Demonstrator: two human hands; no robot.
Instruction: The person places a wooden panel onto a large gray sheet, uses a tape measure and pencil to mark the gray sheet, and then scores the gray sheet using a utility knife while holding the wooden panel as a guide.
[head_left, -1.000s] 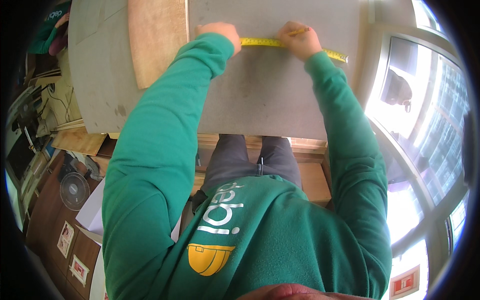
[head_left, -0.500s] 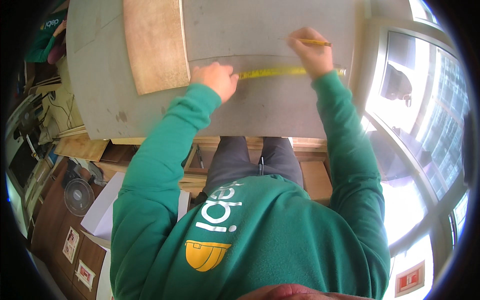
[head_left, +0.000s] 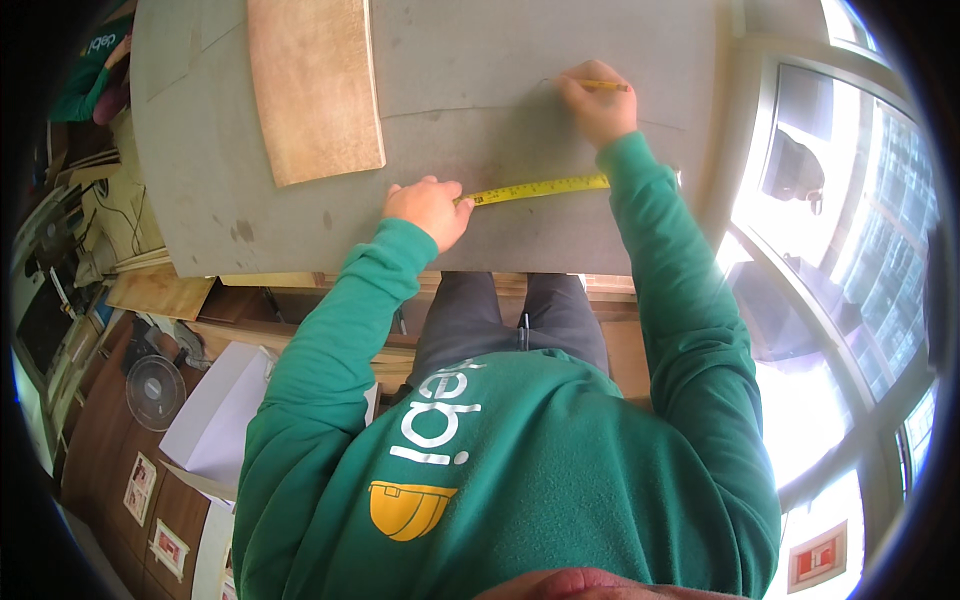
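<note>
My left hand (head_left: 430,209) is closed on the end of a yellow tape measure (head_left: 535,190), near the front edge of a grey sheet-topped table (head_left: 480,60). The extended blade runs right until my right forearm hides it. Farther up the table, my right hand (head_left: 603,108) grips a yellow pencil (head_left: 604,86), whose back end sticks out to the right. Its fingers rest close to the grey surface; the pencil's tip is hard to make out. A thin dark line crosses the surface to the left of that hand.
A light brown wooden board (head_left: 318,90) lies on the table at the left. Past the right edge stands a bright window (head_left: 850,220). A white box (head_left: 215,410) and a round clear disc (head_left: 156,393) sit at lower left. Another person's green sleeve (head_left: 78,95) shows at far left.
My left hand and the tape measure have moved nearer to the table's front edge, away from the dark line. My right hand with the pencil has shifted a little left.
</note>
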